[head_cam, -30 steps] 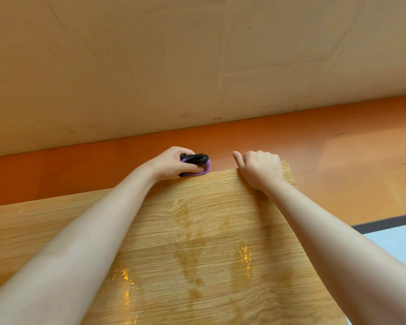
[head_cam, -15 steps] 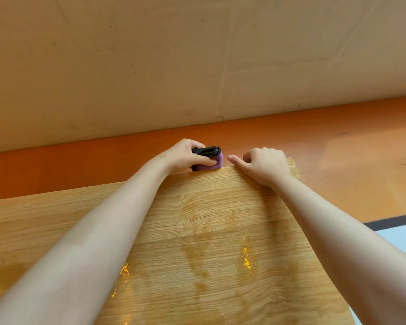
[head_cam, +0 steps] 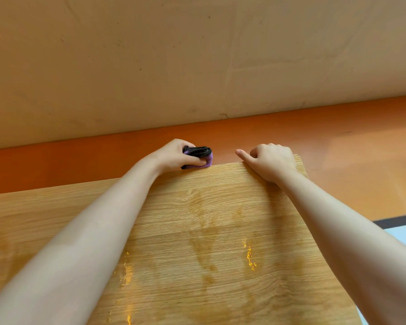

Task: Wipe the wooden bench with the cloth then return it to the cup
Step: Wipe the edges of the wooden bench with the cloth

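My left hand [head_cam: 174, 156] sits at upper centre of the frame, on the far edge of the wooden bench [head_cam: 197, 231]. It grips the cloth [head_cam: 199, 158]: my thumb pinches the purple underside while my other fingers wrap over the dark top fold. The cloth is a folded wad that sticks out to the right of that hand. Its long axis runs left to right along the bench's far edge, and its lower face touches the wood.

My right hand [head_cam: 271, 163] lies further right on the same edge, apart from the cloth, with a bare stretch of edge between them. Its fingers are curled over the far lip of the bench and the forefinger points left toward the cloth. The fingertips are hidden behind the edge. I take this hand to be bracing the bench, not wiping.

Both arms are stretched almost straight away from me, with the forearms crossing the board from the lower corners of the frame.

Damp streaks [head_cam: 206, 249] shine in the lower middle, nearer me than the cloth. I judge the next stroke is a pull back toward my body, and the left hand already has the cloth for it. The cup is not in view.
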Action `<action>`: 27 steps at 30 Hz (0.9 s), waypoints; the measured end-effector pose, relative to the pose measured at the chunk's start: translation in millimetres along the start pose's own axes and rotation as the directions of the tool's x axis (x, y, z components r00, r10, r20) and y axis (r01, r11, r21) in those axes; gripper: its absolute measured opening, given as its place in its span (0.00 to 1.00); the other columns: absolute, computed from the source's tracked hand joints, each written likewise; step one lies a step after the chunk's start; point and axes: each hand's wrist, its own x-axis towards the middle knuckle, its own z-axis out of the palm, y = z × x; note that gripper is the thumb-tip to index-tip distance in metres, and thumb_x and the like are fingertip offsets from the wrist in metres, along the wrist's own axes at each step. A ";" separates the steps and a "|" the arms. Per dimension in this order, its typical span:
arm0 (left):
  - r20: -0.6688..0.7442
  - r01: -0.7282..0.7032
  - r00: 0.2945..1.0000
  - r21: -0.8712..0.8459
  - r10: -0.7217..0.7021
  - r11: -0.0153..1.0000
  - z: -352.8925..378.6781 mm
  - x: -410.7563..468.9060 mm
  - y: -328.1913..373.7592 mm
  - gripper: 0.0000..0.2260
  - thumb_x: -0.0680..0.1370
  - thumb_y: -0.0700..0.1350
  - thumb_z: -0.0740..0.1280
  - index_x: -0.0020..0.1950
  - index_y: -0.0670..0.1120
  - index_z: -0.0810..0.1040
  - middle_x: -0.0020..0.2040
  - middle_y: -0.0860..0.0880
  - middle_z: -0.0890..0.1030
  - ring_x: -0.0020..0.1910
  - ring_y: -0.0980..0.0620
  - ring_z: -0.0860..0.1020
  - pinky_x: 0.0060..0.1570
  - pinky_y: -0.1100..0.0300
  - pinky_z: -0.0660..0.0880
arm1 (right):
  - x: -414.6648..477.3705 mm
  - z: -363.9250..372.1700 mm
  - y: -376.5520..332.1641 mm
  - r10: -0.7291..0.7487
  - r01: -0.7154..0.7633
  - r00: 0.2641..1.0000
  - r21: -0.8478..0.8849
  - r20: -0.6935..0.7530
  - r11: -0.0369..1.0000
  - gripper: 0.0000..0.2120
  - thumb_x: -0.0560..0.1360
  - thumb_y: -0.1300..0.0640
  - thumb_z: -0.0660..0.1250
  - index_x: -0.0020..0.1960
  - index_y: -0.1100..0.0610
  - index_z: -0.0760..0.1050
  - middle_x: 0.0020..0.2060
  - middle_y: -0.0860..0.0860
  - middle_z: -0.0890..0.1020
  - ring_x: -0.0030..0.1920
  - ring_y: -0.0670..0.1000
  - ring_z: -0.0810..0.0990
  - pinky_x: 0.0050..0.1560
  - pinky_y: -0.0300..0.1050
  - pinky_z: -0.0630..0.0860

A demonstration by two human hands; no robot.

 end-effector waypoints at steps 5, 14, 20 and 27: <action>0.037 0.003 0.999 0.017 -0.004 1.000 -26.8 -22.2 -11.4 0.06 0.74 0.44 0.73 0.50 0.48 0.85 0.47 0.50 0.85 0.45 0.56 0.82 0.44 0.65 0.74 | -0.5 0.1 -0.4 -0.005 0.005 1.000 -0.026 -0.014 1.000 0.35 0.75 0.31 0.48 0.34 0.59 0.77 0.25 0.51 0.76 0.30 0.55 0.75 0.29 0.41 0.64; -0.074 0.025 0.997 -0.007 -0.026 1.000 -29.9 -34.6 -25.8 0.10 0.71 0.46 0.76 0.48 0.44 0.84 0.42 0.46 0.83 0.38 0.55 0.79 0.41 0.64 0.70 | -0.3 -1.5 -2.9 0.005 -0.005 1.000 -0.028 -0.019 1.000 0.33 0.76 0.33 0.48 0.35 0.57 0.78 0.25 0.50 0.76 0.31 0.55 0.76 0.30 0.41 0.65; -0.055 -0.001 0.998 0.049 0.004 0.999 -36.8 -45.2 -30.4 0.09 0.71 0.48 0.75 0.50 0.47 0.84 0.50 0.47 0.85 0.53 0.47 0.81 0.58 0.50 0.75 | -4.9 -1.8 -5.4 0.050 -0.050 0.998 -0.028 -0.030 0.998 0.32 0.77 0.35 0.50 0.34 0.59 0.77 0.25 0.51 0.76 0.31 0.56 0.76 0.30 0.41 0.63; -0.143 0.054 0.989 0.035 -0.048 0.998 -82.5 -82.6 -75.7 0.06 0.73 0.45 0.74 0.49 0.47 0.84 0.47 0.47 0.85 0.45 0.54 0.80 0.47 0.58 0.73 | -7.7 -3.3 -10.6 0.060 -0.065 0.996 -0.072 -0.068 0.995 0.30 0.78 0.38 0.51 0.30 0.57 0.75 0.23 0.51 0.73 0.32 0.56 0.75 0.48 0.47 0.69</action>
